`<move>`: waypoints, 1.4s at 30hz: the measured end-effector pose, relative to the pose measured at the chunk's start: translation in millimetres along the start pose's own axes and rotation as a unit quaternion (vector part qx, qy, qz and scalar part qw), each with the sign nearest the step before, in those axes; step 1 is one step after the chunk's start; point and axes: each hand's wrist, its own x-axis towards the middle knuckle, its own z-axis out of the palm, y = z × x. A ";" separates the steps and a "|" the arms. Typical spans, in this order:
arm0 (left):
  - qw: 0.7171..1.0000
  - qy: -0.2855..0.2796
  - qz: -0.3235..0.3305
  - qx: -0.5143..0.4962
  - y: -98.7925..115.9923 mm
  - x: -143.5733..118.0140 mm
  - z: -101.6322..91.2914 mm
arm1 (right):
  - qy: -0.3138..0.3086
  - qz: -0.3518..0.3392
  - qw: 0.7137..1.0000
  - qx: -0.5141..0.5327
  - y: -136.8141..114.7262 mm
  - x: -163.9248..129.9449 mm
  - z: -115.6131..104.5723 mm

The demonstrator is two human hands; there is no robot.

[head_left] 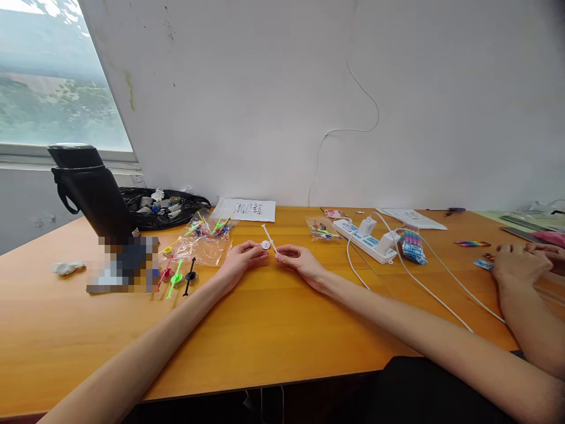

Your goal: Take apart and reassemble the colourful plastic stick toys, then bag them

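Note:
Above the middle of the table, my left hand pinches a small white round disc between thumb and fingers. Close beside it, my right hand grips the lower end of a thin white arrow-shaped pointer, which tilts up to the left. The disc and the pointer are very near each other; whether they touch I cannot tell. To the left of my left hand lie a red spinner, a green spinner and a black spinner, each an arrow on a round base.
A black bottle stands at the left, before a black bag of scraps. Clear bags of coloured parts lie behind my left hand. A white power strip with cables is at right. Another person's hands work at the far right.

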 end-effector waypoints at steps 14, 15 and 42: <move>0.998 -0.029 0.038 0.048 0.0 -2.6 1.6 | -0.003 0.007 0.999 -0.050 -6.1 -3.0 10.7; 0.997 -0.032 0.038 0.050 0.1 -2.9 1.8 | -0.004 0.010 0.998 -0.054 -6.2 -2.9 11.2; 0.985 -0.060 0.075 0.145 4.7 -9.3 9.2 | -0.060 -0.009 0.993 -0.102 -3.0 -3.9 11.4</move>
